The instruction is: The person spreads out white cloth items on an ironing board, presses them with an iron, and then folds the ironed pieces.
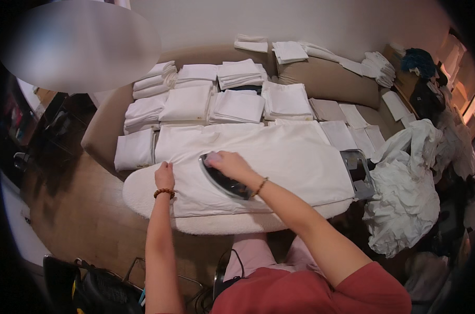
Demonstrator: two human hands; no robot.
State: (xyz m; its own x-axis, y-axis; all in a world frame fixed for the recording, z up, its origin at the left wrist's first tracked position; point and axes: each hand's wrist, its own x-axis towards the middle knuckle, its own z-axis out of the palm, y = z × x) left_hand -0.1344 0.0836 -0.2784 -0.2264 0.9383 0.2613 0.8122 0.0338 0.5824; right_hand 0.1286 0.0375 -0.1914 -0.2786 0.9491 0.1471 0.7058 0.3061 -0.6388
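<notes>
A white cloth [276, 157] is spread over the ironing board, whose pale padded cover [229, 225] shows along the near edge and at the left end. My right hand [235, 167] grips the handle of a dark clothes iron [222, 182]. The iron rests on the left part of the cloth, its tip pointing up and to the left. At the cloth's left edge, my left hand [165, 176] pinches the fabric between closed fingers. Small creases run through the cloth near that hand and along its near edge.
Behind the board, a beige sofa [104, 129] holds several stacks of folded white cloths [186, 103]. A metal iron rest [357, 172] juts from the board's right end. Crumpled white fabric [404, 196] hangs beside it. A black chair or bag [104, 288] stands at lower left.
</notes>
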